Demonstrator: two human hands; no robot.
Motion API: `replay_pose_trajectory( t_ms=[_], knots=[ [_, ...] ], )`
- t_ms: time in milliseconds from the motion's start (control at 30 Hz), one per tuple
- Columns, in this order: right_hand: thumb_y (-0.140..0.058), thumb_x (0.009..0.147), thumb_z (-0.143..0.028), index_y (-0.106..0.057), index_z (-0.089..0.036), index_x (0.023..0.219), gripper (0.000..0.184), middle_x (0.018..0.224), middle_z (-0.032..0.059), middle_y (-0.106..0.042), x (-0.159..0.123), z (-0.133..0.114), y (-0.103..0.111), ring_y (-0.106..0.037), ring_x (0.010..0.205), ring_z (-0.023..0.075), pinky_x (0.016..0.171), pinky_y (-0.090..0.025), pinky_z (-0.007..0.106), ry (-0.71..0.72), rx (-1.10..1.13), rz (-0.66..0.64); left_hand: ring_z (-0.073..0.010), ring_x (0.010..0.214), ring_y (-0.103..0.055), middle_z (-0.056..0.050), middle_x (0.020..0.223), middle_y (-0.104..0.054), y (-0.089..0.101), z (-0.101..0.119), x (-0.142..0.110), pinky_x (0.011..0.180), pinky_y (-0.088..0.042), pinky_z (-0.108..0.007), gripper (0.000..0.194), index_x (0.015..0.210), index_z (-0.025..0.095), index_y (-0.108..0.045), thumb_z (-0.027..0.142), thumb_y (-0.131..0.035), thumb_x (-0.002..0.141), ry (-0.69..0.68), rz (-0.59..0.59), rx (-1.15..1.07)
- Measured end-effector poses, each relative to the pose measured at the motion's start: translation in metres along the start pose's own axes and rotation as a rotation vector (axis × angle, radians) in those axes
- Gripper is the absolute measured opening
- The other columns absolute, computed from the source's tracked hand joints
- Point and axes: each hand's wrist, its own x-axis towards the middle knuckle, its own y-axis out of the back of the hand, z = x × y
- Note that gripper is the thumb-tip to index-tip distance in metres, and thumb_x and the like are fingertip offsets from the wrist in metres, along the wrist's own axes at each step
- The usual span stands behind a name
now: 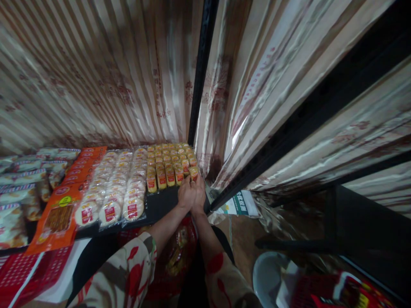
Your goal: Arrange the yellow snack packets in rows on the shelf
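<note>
My left hand [186, 196] and my right hand [198, 193] are close together at the front right corner of a dark shelf [163, 202]. Both have their fingers closed around a small yellow snack packet [193, 172] with a red label. It sits at the front of the rightmost row, and my fingers partly hide it. Rows of matching yellow packets [161, 175] stand just left of my hands. Further left lie columns of round white cakes in clear wrap [133, 207], overlapping one another.
Orange snack bags [59, 209] and white-and-blue bags [19, 194] fill the shelf's left part. A black upright post [201, 72] rises behind my hands, before a patterned curtain [135, 85]. Below are a red basket [38, 269], a red bag [180, 252] and a pale bucket [265, 273].
</note>
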Motion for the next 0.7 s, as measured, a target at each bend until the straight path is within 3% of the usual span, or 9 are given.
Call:
replay_pose_trajectory(
  t_ms=[200,333,467,700],
  knots=[
    [-0.028,0.087,-0.014,-0.036,-0.009,0.137,0.051,0.134,0.0179,-0.047,0.003,0.004,-0.004,-0.039,0.128,0.0206,0.103,-0.036,0.037,0.022,-0.045,0.003,-0.0207,0.122,-0.049,-0.016,0.129,-0.056,-0.002,0.009,0.000,0.106,-0.034,-0.034,0.045,0.125,0.009,-0.052,0.014,-0.036,0.084,-0.001,-0.006,0.044],
    [-0.030,0.087,-0.013,-0.036,-0.010,0.138,0.052,0.135,0.0177,-0.047,0.006,0.008,-0.007,-0.039,0.128,0.0206,0.102,-0.036,0.039,0.036,-0.076,0.008,-0.0224,0.122,-0.048,-0.012,0.124,-0.059,-0.007,0.019,-0.005,0.109,-0.030,-0.039,0.045,0.122,0.016,-0.056,0.012,-0.038,0.082,-0.026,0.087,0.059],
    [-0.033,0.084,-0.009,-0.047,-0.010,0.132,0.050,0.136,0.0174,-0.047,0.008,0.012,-0.012,-0.034,0.131,0.0228,0.104,-0.033,0.042,0.110,-0.177,-0.059,-0.0235,0.120,-0.050,-0.016,0.126,-0.057,-0.013,0.008,0.004,0.105,-0.036,-0.038,0.045,0.124,0.009,-0.053,0.012,-0.038,0.082,-0.028,0.037,0.038],
    [-0.032,0.083,-0.006,-0.051,-0.008,0.128,0.049,0.134,0.0170,-0.049,0.009,0.017,-0.016,-0.033,0.132,0.0222,0.104,-0.035,0.042,0.180,-0.230,-0.056,-0.0241,0.122,-0.048,-0.012,0.130,-0.055,-0.030,-0.012,0.017,0.108,-0.033,-0.041,0.048,0.129,0.013,-0.050,0.012,-0.040,0.082,-0.053,0.037,0.020]
  ],
)
